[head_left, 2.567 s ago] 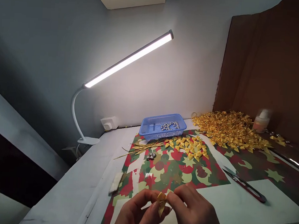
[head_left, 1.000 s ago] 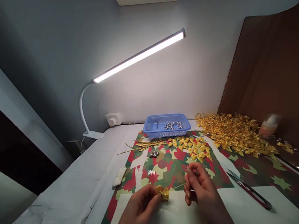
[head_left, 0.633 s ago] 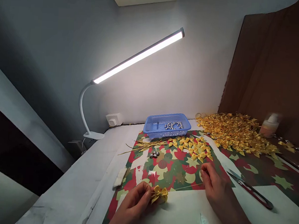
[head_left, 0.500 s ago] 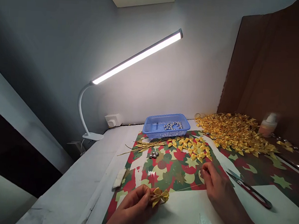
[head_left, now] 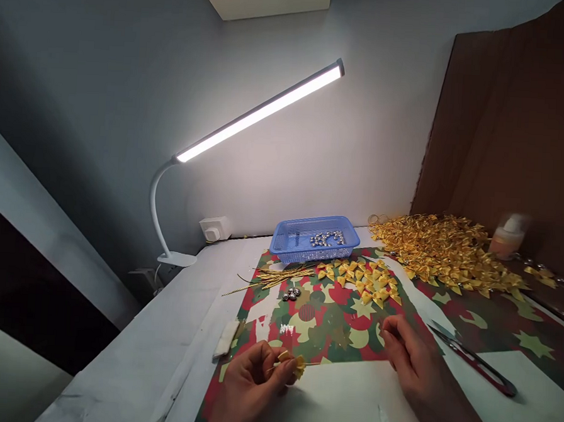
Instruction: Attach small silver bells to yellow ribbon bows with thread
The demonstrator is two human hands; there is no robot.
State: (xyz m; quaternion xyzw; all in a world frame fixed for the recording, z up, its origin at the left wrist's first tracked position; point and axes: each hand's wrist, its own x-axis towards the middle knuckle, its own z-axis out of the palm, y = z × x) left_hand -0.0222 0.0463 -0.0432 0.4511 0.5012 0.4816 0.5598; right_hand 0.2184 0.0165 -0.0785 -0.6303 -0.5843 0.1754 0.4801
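Observation:
Low in the view, my left hand point(head_left: 256, 383) is closed in a pinch on a yellow ribbon bow point(head_left: 298, 365), which its thumb and fingers partly cover. From the bow a thin gold cord point(head_left: 319, 363) leads right and grows too faint to follow. My right hand point(head_left: 409, 356), at the other side of the white sheet point(head_left: 343, 397), has thumb and forefinger pressed together; half a second ago the cord ran to these fingertips. Beyond the hands lie small yellow bows point(head_left: 366, 279), a bundle of gold cords point(head_left: 278, 275) and several silver bells point(head_left: 291, 294).
A blue basket point(head_left: 315, 253) with silver bells stands by the wall. Scissors point(head_left: 477, 360) lie right of my right hand. At the back right are a large heap of gold bows point(head_left: 450, 251) and a pump bottle point(head_left: 507, 236). A lit lamp point(head_left: 263, 112) hangs over the table.
My left hand has turned, so its thumb now covers much of the bow, which sits slightly further left. My right hand has shifted slightly right and down.

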